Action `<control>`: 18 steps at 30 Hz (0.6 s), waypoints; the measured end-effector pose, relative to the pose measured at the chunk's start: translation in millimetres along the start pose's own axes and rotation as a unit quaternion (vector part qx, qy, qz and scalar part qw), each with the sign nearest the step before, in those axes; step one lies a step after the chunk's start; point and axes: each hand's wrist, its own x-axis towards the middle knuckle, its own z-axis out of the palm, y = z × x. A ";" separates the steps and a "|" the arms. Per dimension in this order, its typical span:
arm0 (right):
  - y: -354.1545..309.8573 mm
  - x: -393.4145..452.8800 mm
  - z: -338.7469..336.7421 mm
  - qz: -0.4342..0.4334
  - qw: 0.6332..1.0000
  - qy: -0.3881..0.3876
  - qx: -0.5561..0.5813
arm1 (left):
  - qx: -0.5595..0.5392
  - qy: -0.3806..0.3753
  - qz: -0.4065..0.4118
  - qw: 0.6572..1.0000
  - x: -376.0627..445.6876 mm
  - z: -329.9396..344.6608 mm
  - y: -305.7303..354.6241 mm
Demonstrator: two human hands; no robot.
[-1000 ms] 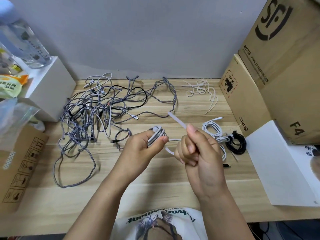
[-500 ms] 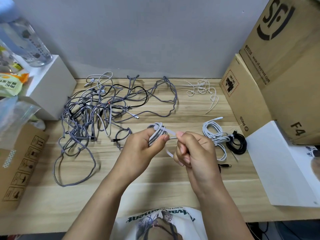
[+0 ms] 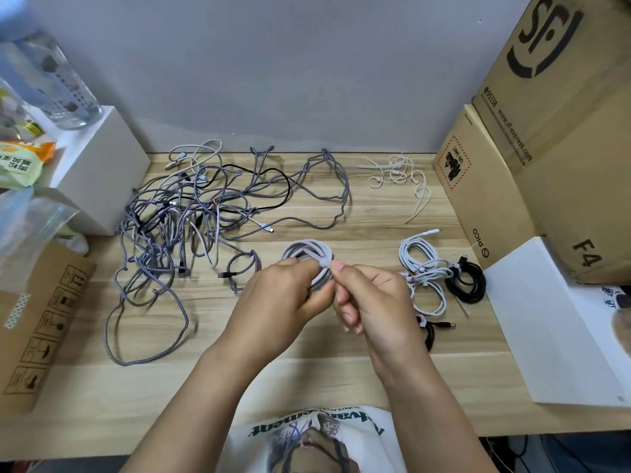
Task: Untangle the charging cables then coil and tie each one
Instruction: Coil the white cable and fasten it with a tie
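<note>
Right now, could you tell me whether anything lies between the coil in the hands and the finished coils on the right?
Nothing visible does. The grey coil is held above bare table, and the white coil and black coil lie just right of the right hand.

Two hands, the left hand (image 3: 276, 295) and the right hand (image 3: 372, 298), are sharing one grey coiled cable (image 3: 309, 254). At three o'clock, two tied white coils (image 3: 421, 264) and two black coils (image 3: 466, 281) are lying. At ten o'clock, one tangled heap of cables (image 3: 191, 216) is sprawling, uncountable. At one o'clock, loose white ties (image 3: 397, 174) are lying, number unclear.
</note>
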 end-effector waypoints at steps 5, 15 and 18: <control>3.5 9.5 -13.9 -0.012 0.995 -0.028 -0.099 | 0.048 -0.076 0.059 0.994 3.0 -7.4 -13.5; 0.8 21.9 -8.9 -0.040 0.978 -0.082 -0.190 | 0.102 -0.142 0.147 0.974 -2.5 -7.0 -19.0; 5.0 21.8 -10.4 -0.043 0.985 -0.082 -0.148 | 0.094 -0.151 0.102 0.979 -5.5 -2.0 -20.3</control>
